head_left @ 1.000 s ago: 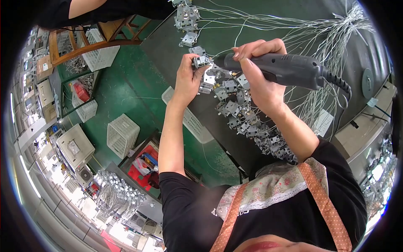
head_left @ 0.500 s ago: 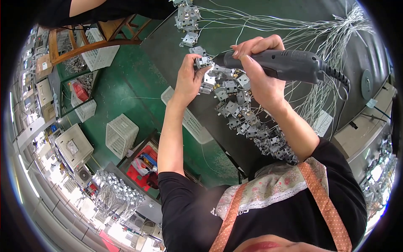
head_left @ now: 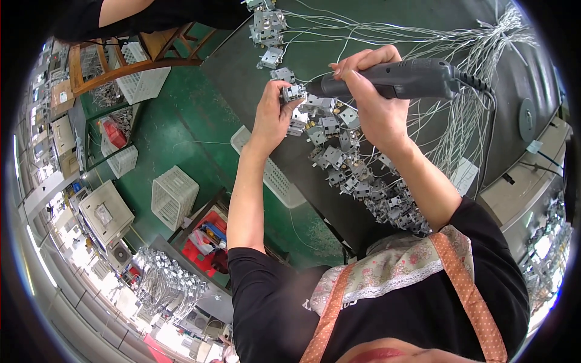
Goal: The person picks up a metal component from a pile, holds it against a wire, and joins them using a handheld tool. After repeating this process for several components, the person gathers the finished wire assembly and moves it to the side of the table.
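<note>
My left hand (head_left: 271,118) pinches a small boxy metal thermostat (head_left: 294,92) between thumb and fingers. In my right hand (head_left: 381,109) is a dark grey electric screwdriver (head_left: 417,78), lying nearly level with its nose toward the thermostat. The tip meets or nearly meets the part; the exact contact is too small to make out. Beneath and beside my hands, a long row of similar metal thermostats (head_left: 339,157) runs along the dark table (head_left: 242,72) toward my body. More of these units (head_left: 267,30) lie beyond my left hand.
Thin pale wires (head_left: 448,45) spread from the units to a bundle at the far right. A black cord (head_left: 493,121) hangs from the screwdriver. White plastic baskets (head_left: 174,196) and a red bin (head_left: 209,242) stand left of the table. Another person's arm (head_left: 124,11) shows by a wooden chair (head_left: 115,78).
The screwdriver's rear end has tilted slightly away from me and to the left, with my right hand shifting along. Its cord has swung. My left hand still grips the thermostat in nearly the same place.
</note>
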Available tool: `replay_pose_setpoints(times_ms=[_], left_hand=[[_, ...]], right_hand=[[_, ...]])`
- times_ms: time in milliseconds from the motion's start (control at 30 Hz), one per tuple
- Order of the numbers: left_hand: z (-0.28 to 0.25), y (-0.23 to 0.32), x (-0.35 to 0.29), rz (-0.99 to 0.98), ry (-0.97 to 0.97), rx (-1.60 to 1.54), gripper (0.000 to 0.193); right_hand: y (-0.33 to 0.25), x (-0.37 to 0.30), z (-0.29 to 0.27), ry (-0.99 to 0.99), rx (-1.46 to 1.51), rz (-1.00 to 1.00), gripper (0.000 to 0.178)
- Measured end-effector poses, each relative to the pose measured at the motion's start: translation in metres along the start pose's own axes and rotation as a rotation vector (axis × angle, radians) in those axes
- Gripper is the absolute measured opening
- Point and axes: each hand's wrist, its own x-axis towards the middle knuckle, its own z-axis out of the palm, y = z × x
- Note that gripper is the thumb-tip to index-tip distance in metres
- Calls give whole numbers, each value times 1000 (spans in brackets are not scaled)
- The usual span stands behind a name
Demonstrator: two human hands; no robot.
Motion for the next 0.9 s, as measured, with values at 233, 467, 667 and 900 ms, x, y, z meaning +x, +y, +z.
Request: replay_pose_setpoints(times_ms=[233, 467, 667, 900], left_hand=[[-9, 9, 5, 86, -24, 160, 32], [-29, -30, 38, -129, 178, -43, 46], [-12, -59, 101, 53, 421, 296, 50], [-16, -31, 91, 307, 451, 353, 43]], right_hand=[[6, 18, 1, 94, 106, 5, 19], [42, 38, 2, 153, -126, 71, 17], [40, 30, 1, 129, -151, 91, 20], [-20, 75, 27, 57, -63, -179, 19]])
